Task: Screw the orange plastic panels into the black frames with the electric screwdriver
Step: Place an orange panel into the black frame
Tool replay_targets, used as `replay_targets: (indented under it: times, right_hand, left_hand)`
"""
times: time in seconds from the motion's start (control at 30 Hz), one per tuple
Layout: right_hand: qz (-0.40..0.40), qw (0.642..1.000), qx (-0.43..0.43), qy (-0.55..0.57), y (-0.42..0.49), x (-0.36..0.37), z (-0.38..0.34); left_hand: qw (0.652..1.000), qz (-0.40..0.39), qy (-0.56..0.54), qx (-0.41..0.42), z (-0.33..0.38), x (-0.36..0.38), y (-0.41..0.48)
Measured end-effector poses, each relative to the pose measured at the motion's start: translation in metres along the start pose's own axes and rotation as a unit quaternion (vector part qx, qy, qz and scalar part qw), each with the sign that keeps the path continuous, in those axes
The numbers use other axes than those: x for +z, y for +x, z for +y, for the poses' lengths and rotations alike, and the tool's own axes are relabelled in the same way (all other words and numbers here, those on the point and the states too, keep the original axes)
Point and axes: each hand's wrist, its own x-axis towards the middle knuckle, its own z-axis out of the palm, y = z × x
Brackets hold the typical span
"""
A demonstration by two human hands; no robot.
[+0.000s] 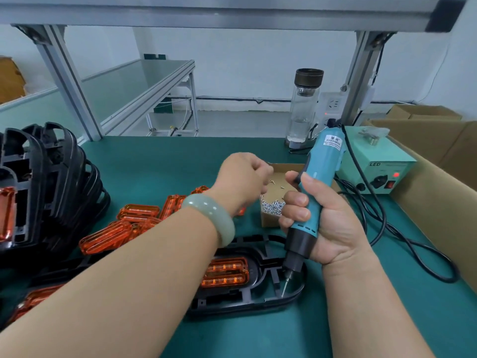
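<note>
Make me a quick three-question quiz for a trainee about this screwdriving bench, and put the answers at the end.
1. True or false: the right hand grips the teal electric screwdriver with its bit pointing down.
2. Where is the left hand? A: over the small cardboard box of silver screws. B: gripping the screwdriver. C: out of view.
3. What is seated in the black plastic frame lying nearest the person?

Key: 1 true. 2 A. 3 An orange plastic panel.
</note>
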Motion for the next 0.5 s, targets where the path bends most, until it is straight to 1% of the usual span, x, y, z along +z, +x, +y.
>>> replay_targets:
  times: [0.03,0.07,0.1,0.17,0.23,0.3,0.37,0.43,0.5]
  right_hand:
    - [0.004,1.000,-0.004,0.004,0.000,0.001,0.000]
    - [0.008,1.000,-0.008,0.008,0.001,0.002,0.001]
    - [0.012,1.000,-0.012,0.013,0.001,0.003,0.001]
    - [0.019,0.999,-0.020,0.028,0.002,0.005,0.003]
    - [0.032,0.998,-0.030,0.045,0.002,0.007,0.006]
    - [0.045,0.996,-0.044,0.059,0.003,0.010,0.009]
    - [0.055,0.994,-0.062,0.077,0.004,0.012,0.010]
    - [0.070,0.990,-0.084,0.092,0.005,0.013,0.012]
    - [0.089,0.985,-0.107,0.101,0.005,0.013,0.012]
  left_hand:
    - [0.994,0.011,-0.104,-0.042,0.001,-0.005,-0.004]
    - [0.976,0.019,-0.199,-0.083,0.002,-0.011,-0.009]
    - [0.951,0.023,-0.285,-0.117,0.005,-0.016,-0.015]
    - [0.885,0.022,-0.432,-0.171,0.011,-0.028,-0.030]
    - [0.827,0.023,-0.527,-0.193,0.015,-0.036,-0.049]
    - [0.788,0.022,-0.583,-0.197,0.016,-0.037,-0.072]
    - [0.765,0.027,-0.611,-0.202,0.012,-0.034,-0.093]
    - [0.760,0.045,-0.615,-0.205,0.006,-0.028,-0.110]
    - [0.773,0.062,-0.600,-0.198,-0.002,-0.023,-0.120]
